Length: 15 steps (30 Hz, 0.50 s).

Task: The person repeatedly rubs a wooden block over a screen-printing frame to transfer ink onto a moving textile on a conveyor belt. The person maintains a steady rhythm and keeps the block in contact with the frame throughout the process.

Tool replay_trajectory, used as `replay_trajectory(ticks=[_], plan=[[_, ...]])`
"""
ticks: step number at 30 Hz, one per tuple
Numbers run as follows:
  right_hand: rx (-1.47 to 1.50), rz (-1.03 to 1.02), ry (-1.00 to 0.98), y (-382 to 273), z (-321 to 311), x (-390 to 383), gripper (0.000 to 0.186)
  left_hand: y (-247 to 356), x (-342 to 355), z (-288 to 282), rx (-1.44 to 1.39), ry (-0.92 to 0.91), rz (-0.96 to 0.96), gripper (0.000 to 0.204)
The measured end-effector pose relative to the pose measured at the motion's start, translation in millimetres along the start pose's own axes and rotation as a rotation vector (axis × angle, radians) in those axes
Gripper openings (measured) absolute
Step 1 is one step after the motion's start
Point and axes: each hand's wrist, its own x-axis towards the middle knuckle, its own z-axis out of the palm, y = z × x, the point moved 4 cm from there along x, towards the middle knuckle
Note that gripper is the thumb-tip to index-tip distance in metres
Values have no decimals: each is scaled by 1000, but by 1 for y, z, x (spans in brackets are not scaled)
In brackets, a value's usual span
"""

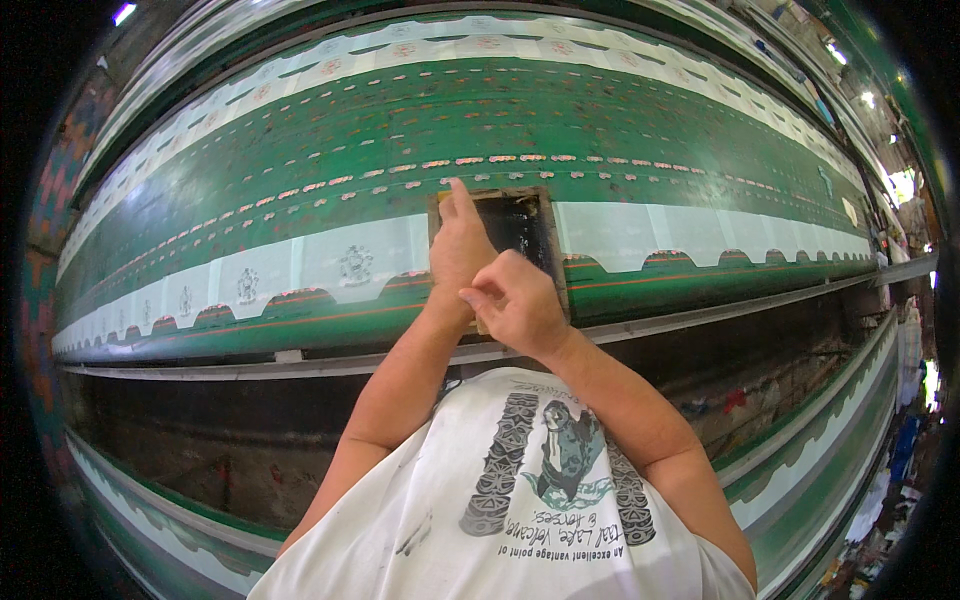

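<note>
A small screen-printing frame (556, 230) with a worn wooden rim and a dark, wet-looking middle lies on the long green table, over a row of pale fabric pieces (395, 252). My left hand (460, 245) is over the frame's left side, fingers stretched away from me; whether it touches the wood I cannot tell. Close by my left wrist, my right hand (517, 300) is closed, thumb against curled fingers, above the frame's near part. Anything inside that pinch is hidden. Left of the frame, several fabric pieces carry a dark printed motif (356, 264); those on the right look plain.
The green table (400, 130) runs across the view, with rows of small reddish-white marks. Another pale fabric strip (490, 45) lies along its far side. A metal rail (640, 328) borders the near edge. More tables with pale strips (800, 480) stand behind and beyond.
</note>
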Motion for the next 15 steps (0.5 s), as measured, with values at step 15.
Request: replay_trajectory(ticks=[15], plan=[[77, 115, 148, 17, 9, 19, 43, -17, 10, 3, 1, 95, -15, 101]])
